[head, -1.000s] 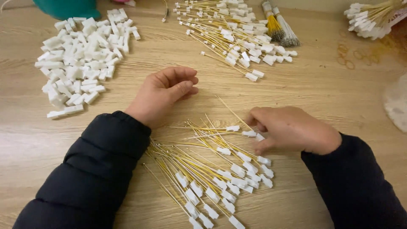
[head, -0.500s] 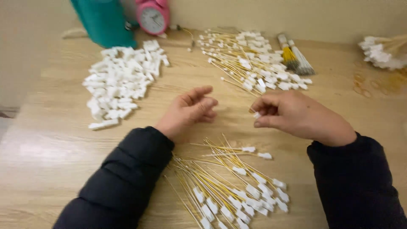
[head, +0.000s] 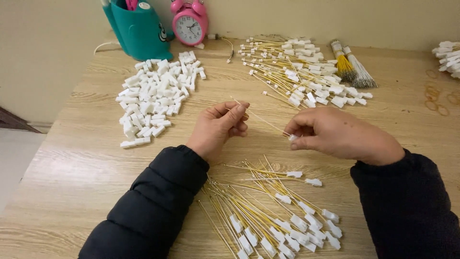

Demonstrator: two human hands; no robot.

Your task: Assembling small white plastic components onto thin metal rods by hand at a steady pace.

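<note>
A: How is the thin yellow wire (head: pixel 261 118) oriented?

B: It is held above the wooden table (head: pixel 86 158), its long axis slanting from upper left to lower right. The bare end is pinched at the fingertips of the left hand (head: pixel 218 129); the end with the small white connector (head: pixel 293 137) is gripped between thumb and fingers of the right hand (head: pixel 335 134).

A: How is it made?

B: A fine, stiff, pale-yellow strand is seen, capped by a blocky white plastic piece. Both hands are closed on it.

A: What is laid around it?

B: Below the hands, a fanned pile of finished wires (head: pixel 268 216) is spread, connectors toward the lower right. A heap of loose white connectors (head: pixel 153 96) is placed at the left, another pile of wires (head: pixel 302 72) behind, beside two bound wire bundles (head: pixel 352 69). A teal holder (head: pixel 136 29) and a pink alarm clock (head: pixel 190 21) are set at the back edge.
</note>
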